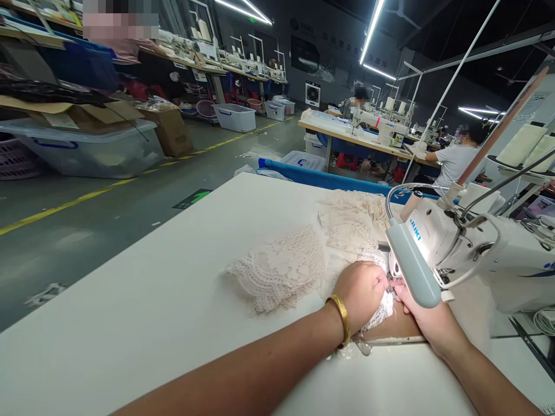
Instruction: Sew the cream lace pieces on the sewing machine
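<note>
White lace fabric (379, 318) lies under the head of a white sewing machine (433, 231). My left hand (362, 289), with a gold bangle at the wrist, is closed on the lace just left of the needle area. From the right, my right hand (429, 320) pinches the lace edge close to the presser foot, and the fingertips of both hands nearly meet. A grey lamp-like bar (414, 263) hangs over the right hand and covers part of it. Left of my hands, a folded cream lace piece (281, 268) rests on the white tabletop (173, 300).
More cream lace (353, 216) is heaped behind the machine head. Thread cones (520, 144) stand at the right. Dark scissors-like blades (529, 341) lie at the right edge. Across the aisle are plastic bins (234, 118); co-workers sit at other machines.
</note>
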Demonstrator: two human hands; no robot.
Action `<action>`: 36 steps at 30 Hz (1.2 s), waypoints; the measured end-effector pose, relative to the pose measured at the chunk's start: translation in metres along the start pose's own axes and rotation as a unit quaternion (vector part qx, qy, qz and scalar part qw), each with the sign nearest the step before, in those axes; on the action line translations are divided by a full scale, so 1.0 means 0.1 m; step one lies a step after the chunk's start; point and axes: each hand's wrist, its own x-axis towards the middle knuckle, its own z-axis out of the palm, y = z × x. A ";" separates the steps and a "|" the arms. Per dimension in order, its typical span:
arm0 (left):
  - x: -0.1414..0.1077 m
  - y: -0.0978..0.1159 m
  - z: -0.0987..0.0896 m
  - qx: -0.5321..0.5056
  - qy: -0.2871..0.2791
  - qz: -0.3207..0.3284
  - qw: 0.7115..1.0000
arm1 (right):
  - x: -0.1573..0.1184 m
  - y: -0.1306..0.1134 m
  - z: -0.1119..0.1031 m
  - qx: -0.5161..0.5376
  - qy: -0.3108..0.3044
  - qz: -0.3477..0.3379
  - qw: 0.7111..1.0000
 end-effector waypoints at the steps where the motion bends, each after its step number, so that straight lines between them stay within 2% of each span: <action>1: 0.00 0.00 0.00 -0.003 0.001 0.000 1.000 | 0.00 0.00 0.00 -0.001 -0.001 0.001 1.000; 16: 0.01 0.00 0.01 0.018 0.010 -0.005 1.000 | 0.00 0.00 0.01 0.006 -0.001 0.002 1.000; 27: 0.01 -0.03 0.04 0.033 0.030 0.008 0.999 | 0.05 -0.17 0.12 0.011 0.011 -0.008 1.000; 30: -0.04 -0.05 0.02 0.034 0.030 0.048 0.998 | 0.07 -0.19 0.13 0.014 0.000 -0.017 1.000; 34: -0.13 -0.05 -0.03 0.046 0.088 0.142 0.985 | 0.08 -0.13 0.11 0.003 -0.028 -0.005 1.000; 36: -0.16 -0.04 -0.06 0.060 0.097 0.170 0.979 | 0.07 -0.09 0.06 -0.007 -0.043 0.002 0.999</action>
